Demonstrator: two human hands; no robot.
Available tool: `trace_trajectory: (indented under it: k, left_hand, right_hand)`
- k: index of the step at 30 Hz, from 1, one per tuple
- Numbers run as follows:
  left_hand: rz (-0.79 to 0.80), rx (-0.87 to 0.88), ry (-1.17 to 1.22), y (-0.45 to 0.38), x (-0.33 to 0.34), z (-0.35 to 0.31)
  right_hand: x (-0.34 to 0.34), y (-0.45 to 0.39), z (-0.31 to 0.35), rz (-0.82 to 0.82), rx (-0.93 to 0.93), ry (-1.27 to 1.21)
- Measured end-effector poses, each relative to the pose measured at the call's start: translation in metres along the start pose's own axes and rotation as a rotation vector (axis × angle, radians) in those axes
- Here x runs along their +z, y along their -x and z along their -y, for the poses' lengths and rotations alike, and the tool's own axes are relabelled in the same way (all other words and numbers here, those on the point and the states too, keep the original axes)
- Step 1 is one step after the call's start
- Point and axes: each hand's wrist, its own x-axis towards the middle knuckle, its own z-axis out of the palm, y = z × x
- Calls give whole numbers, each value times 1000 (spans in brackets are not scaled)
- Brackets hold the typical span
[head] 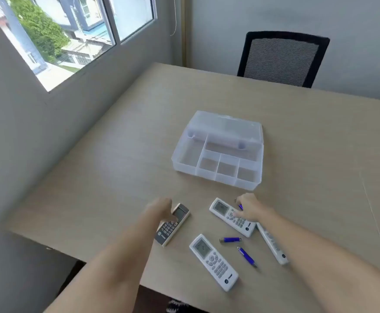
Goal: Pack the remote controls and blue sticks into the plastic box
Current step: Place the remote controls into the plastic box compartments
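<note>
Here, both bare hands down among the items on the near part of the wooden table [308, 136]. Left hand [162, 210] over the dark, gold-edged remote control [173, 224], thumb on its keypad and fingers along its far side; blurred, so cannot tell whether closed round it or only resting. Right hand [251, 207] on the upper white remote control [231, 216], thumb pressed on the buttons, fingers curled over a blue stick [241, 207] at the remote's far edge, only a sliver of blue showing; cannot tell whether actually pinched.

Nearest the table edge, a second white remote control [213, 262] lying face up, apart from both hands. To its right, a short blue stick with metal ends [230, 239] and a longer blue pen-like stick [247, 256], both flat on the table, near each other but not touching. Further right, a third white remote [272, 243], angled, its top end tucked under the right wrist.

Beyond all these, mid-table, the clear plastic box [217, 175], lid [227, 127] swung back, with one long compartment at left, one wide compartment behind, three small ones in front. Well behind, a black mesh chair [282, 58] at the far side; a window [55, 35] at left.
</note>
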Motion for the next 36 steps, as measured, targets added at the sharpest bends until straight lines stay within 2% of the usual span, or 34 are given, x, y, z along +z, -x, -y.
trace_trajectory:
  k: [4, 6, 8, 11, 13, 16, 17, 20, 23, 26, 31, 36]
  left_hand:
    - [-49, -97, -13, 11, 29, -7]
    - [-74, -105, 22, 12, 37, -10]
    - [-106, -96, 114, 11, 39, -10]
    - [-212, -55, 366, 10, 25, -10]
    - [-341, -11, 561, 4, -2, -16]
    - [-555, 44, 749, -18, -59, -34]
    - [-564, 53, 811, -28, -80, -41]
    - [-488, 98, 967, -68, -128, -58]
    - [-359, 74, 962, -113, -141, -66]
    - [-254, -6, 883, -143, -134, -67]
    - [-163, -33, 789, -165, -115, -65]
    - [-184, 22, 493, -163, -105, -71]
  right_hand:
    - [23, 1, 3, 36, 14, 151]
    - [31, -1, 1, -24, -10, 262]
    - [36, -3, -1, -108, -39, 351]
    - [40, -5, -2, -170, -114, 343]
    - [35, -3, -2, -179, -128, 168]
    - [4, 7, 3, -95, -77, -409]
    - [-9, 8, 4, -78, -76, -564]
    - [-55, -1, 2, -86, -48, -867]
    - [-97, -30, -11, -164, 36, -1040]
    - [-127, -68, -29, -248, 102, -1025]
    - [-140, -128, -49, -275, 161, -960]
    - [-127, -155, -54, -248, 129, -866]
